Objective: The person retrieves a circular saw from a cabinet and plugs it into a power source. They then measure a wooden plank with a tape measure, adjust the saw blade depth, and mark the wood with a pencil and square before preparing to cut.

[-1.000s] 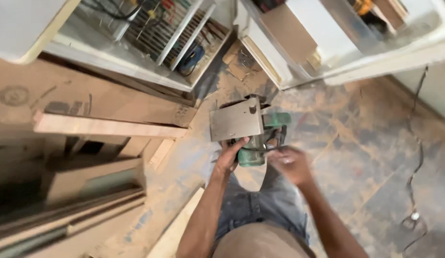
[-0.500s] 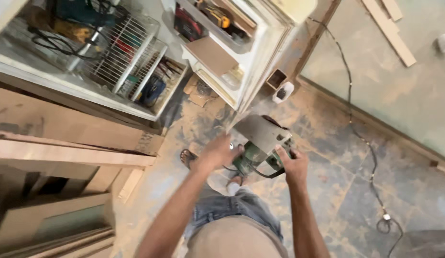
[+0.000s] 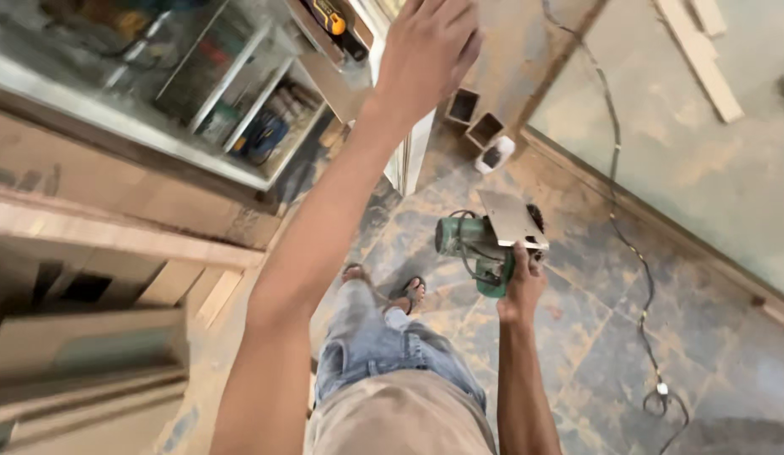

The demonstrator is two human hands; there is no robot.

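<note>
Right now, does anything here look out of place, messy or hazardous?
Yes. A black cable trails loose across the dusty tiled floor, close to where the person stands in open sandals. The right hand alone carries a green circular saw; the left hand reaches up, empty. Wood offcuts lie scattered.

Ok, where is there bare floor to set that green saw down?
The right hand holds the green saw. The tiled floor right of the sandalled foot, up to the black cord, is bare. The grey slab past the cord is mostly bare. Crowded: open cabinet under the raised left hand, and stacked boards.
</note>
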